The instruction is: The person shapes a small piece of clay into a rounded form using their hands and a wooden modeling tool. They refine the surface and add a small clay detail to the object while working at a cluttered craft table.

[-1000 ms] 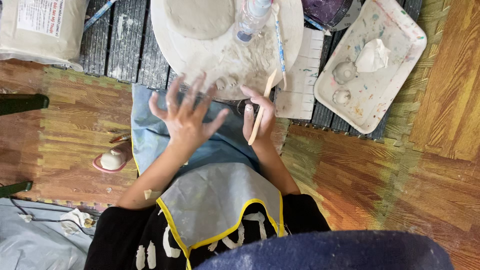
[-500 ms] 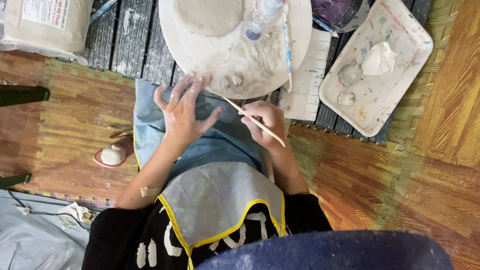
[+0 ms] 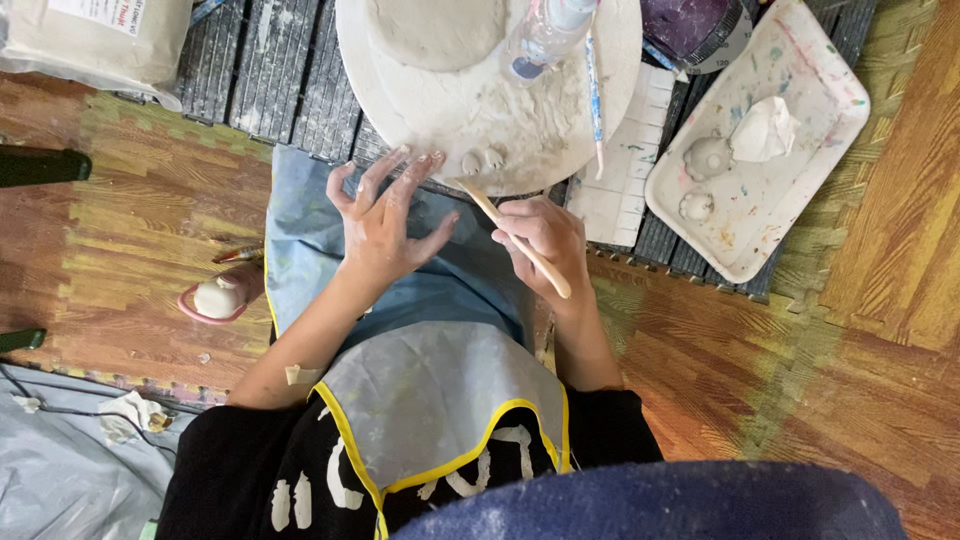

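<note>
Right hand [image 3: 540, 240] grips a wooden modelling stick [image 3: 515, 238], tip touching the round board [image 3: 420, 110] at its 6 o'clock rim beside two clay lumps [image 3: 481, 159]; left hand [image 3: 385, 215] splayed, holding nothing, fingertips at the rim.

Right hand [image 3: 540, 240] grips wooden stick [image 3: 515, 235]; left hand [image 3: 385, 215] splayed, perhaps touching round board [image 3: 480, 110].

Even, soft daylight is spread across the scene, and only faint shadows are cast. Mild glare is seen on the white tray [image 3: 800, 215]. Focus is held sharply at the centre, while the blue shape [image 3: 650, 505] at the bottom edge is blurred
</note>
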